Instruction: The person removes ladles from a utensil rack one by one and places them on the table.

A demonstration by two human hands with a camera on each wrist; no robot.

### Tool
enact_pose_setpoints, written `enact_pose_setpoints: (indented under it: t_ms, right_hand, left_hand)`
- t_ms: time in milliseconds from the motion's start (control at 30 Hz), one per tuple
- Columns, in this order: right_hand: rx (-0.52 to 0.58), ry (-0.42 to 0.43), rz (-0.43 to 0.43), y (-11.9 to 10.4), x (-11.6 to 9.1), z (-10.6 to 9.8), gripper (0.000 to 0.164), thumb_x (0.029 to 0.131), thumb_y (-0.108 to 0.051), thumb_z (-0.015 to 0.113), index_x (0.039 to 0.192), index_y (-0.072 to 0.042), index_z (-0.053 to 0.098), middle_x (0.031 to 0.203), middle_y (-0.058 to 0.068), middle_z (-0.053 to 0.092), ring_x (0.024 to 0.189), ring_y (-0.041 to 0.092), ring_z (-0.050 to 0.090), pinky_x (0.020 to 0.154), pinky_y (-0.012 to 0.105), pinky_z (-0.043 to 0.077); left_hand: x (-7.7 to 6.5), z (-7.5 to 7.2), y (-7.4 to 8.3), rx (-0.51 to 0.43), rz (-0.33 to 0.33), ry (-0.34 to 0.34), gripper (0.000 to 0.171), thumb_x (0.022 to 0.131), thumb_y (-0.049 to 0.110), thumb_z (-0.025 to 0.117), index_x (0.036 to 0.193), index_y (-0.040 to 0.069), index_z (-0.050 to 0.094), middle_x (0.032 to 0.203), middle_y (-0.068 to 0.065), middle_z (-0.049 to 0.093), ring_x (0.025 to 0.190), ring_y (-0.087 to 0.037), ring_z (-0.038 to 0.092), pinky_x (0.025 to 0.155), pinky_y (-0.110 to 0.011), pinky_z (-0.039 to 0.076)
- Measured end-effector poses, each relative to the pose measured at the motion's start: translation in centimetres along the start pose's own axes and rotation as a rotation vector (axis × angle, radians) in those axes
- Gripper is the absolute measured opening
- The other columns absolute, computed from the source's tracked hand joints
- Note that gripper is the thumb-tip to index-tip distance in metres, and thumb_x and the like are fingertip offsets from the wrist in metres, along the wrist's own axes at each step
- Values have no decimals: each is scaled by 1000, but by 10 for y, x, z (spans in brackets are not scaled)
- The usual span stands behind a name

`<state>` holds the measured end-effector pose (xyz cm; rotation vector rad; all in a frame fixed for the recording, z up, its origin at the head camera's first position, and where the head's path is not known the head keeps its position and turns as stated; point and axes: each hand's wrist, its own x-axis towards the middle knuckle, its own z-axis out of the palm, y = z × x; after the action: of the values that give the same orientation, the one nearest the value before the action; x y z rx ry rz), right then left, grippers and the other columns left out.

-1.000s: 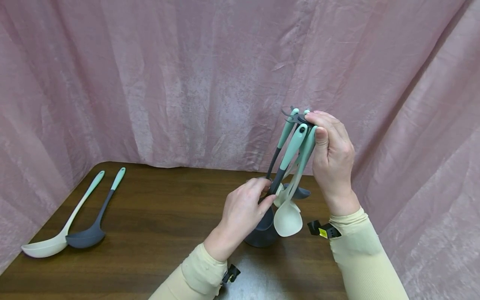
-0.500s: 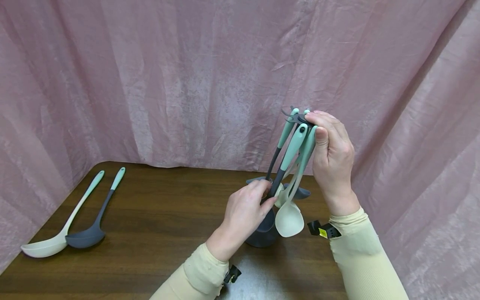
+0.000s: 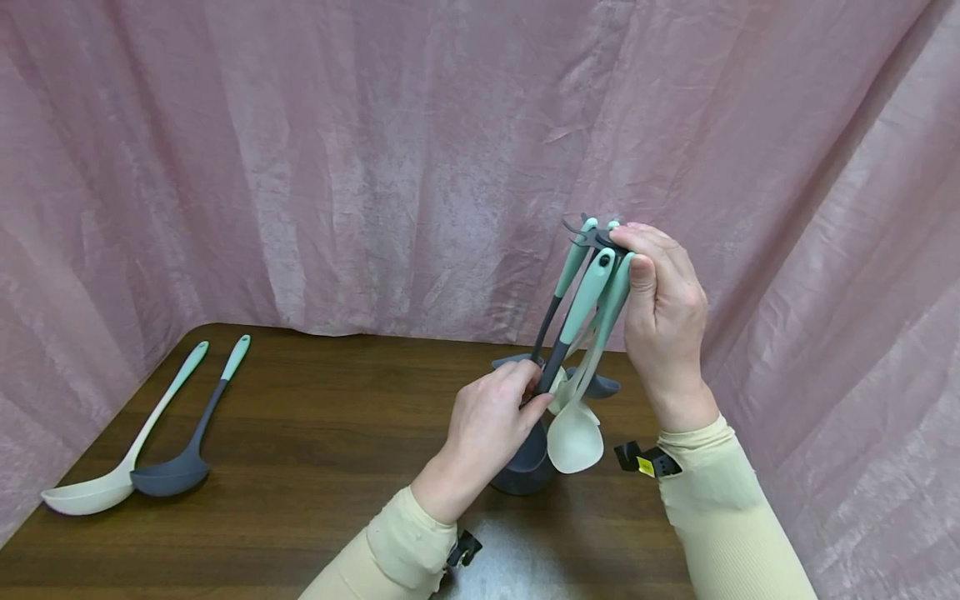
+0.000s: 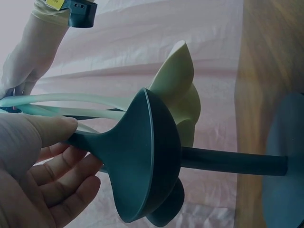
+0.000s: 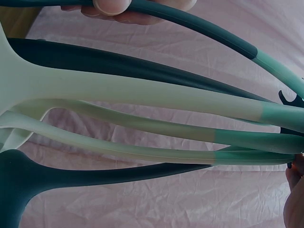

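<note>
My left hand (image 3: 487, 421) pinches the neck of a dark grey spoon (image 4: 135, 156) with a mint handle, which hangs from the upright utensil stand (image 3: 523, 482). In the left wrist view the thumb lies over the neck and the other fingers curl beneath it. My right hand (image 3: 666, 321) grips the stand's hooked top, its thumb by the mint handle of a cream spoon (image 3: 576, 440). Several other cream and dark utensils hang round the post, partly hidden. In the right wrist view their handles gather at the hooks (image 5: 287, 99).
On the left of the brown wooden table (image 3: 337, 450) lie a cream ladle (image 3: 97, 493) and a dark grey ladle (image 3: 174, 475), side by side. Pink curtain (image 3: 420, 167) hangs behind the table and at both sides.
My left hand has shifted very slightly right and down at the spoon's neck, uncovering a dark utensil head behind it. The cream spoon swings a little. My right hand stays at the stand's top.
</note>
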<state>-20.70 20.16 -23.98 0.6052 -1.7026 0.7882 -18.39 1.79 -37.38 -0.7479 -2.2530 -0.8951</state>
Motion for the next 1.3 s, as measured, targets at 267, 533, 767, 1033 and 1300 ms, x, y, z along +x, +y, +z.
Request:
enact_pose_setpoints:
  t_ms: [267, 533, 767, 1033, 1300]
  right_hand:
    - [-8, -3, 0, 2, -1, 0, 64, 114, -54, 48, 122, 1, 80, 125, 16, 78, 128, 35, 69, 117, 42, 48]
    - [-8, -1, 1, 0, -2, 0, 63, 114, -53, 48, 122, 1, 80, 125, 18, 77, 128, 36, 68, 117, 42, 47]
    - [-2, -2, -1, -1, -2, 0, 61, 114, -51, 49, 122, 1, 80, 126, 19, 77, 128, 39, 68, 117, 42, 47]
    - [1, -4, 3, 0, -2, 0, 62, 114, -52, 49, 123, 1, 80, 125, 17, 77, 127, 40, 68, 117, 42, 47]
    - [2, -1, 1, 1, -2, 0, 62, 114, -52, 49, 123, 1, 80, 124, 17, 78, 127, 40, 68, 117, 42, 47]
  left_hand:
    - [-1, -1, 0, -11, 14, 10, 23, 95, 22, 92, 96, 18, 69, 83, 9, 62, 65, -7, 58, 54, -27, 46]
    - [-2, -3, 1, -12, 11, 4, 23, 94, 21, 93, 98, 18, 70, 85, 8, 65, 67, -10, 63, 55, -30, 49]
    - [-2, -5, 1, -8, 4, -6, 21, 95, 20, 92, 98, 18, 71, 84, 8, 65, 68, -10, 64, 56, -31, 50]
    - [-1, -7, 2, -2, 5, -8, 21, 95, 19, 91, 98, 18, 70, 84, 8, 64, 67, -10, 62, 55, -30, 49]
    - [0, -12, 3, -5, 7, -11, 21, 96, 19, 91, 97, 17, 70, 85, 6, 65, 68, -11, 62, 55, -31, 49]
